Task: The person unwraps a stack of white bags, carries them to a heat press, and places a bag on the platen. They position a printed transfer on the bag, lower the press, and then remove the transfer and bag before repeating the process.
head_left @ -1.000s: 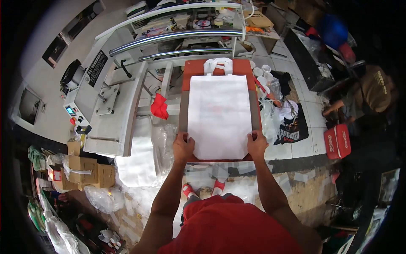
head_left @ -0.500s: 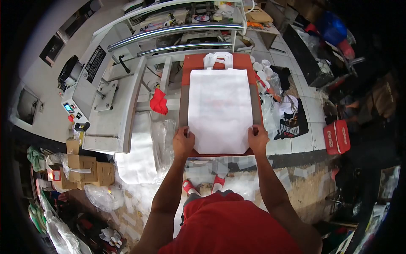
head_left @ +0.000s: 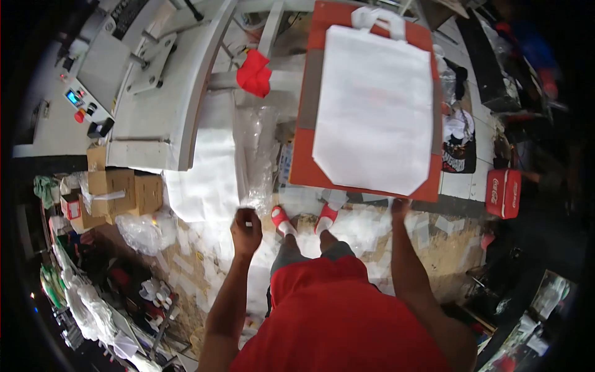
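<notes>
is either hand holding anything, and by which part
The left hand looks shut on the lower end of the clear plastic film. The right hand sits at the orange board's near edge; grip cannot be told.

- White bag (head_left: 375, 105): matt non-woven cloth, smooth, faintly creased.
- Pad (head_left: 301, 167) under it: orange-red, matt and rubbery-looking, with a dull grey strip.
- Clear film (head_left: 257, 155) beside the pad's left edge: thin glossy plastic, crinkled.
- Press body (head_left: 155, 93): pale painted metal, smooth, low sheen.
- Rag (head_left: 254, 73): soft red cloth.
- Boxes (head_left: 118, 186): matt brown cardboard.
- Cooler (head_left: 503, 192): glossy red plastic.
</notes>
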Available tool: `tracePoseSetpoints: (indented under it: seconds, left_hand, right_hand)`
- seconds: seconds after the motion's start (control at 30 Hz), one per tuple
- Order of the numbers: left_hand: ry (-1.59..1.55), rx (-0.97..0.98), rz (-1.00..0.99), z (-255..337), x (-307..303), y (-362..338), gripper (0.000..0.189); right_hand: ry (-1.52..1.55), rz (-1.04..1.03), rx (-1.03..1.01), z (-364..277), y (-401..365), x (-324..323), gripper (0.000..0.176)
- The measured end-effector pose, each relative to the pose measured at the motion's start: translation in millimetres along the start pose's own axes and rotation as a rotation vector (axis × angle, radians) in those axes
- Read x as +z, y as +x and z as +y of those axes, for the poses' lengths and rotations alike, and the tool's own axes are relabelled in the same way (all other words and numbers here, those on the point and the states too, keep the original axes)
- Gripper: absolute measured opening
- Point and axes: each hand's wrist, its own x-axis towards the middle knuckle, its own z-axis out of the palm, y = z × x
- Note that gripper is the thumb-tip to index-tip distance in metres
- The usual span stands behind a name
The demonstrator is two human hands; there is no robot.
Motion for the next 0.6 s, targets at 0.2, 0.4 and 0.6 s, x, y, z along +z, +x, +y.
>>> tracePoseSetpoints:
  seconds: [0.2, 0.4, 0.6]
  left_hand:
    - [0.141, -0.342, -0.408, -122.0, -43.3, -134.5, 0.009]
    - [0.222, -0.715, -0.578, -200.8, -93.4, -216.1, 0.016]
    - [0.251, -0.708, -0.627, -243.0, -103.7, -249.8, 0.021]
  right_hand:
    - [0.354, 0.327, -0.557, -205.5, 15.0, 30.6, 0.055]
    - [-0.015, -0.038, -0.482, -302.2, 54.0, 13.8, 0.073]
    - [0.013, -0.330, -0.433, -345.3, 80.2, -3.5, 0.093]
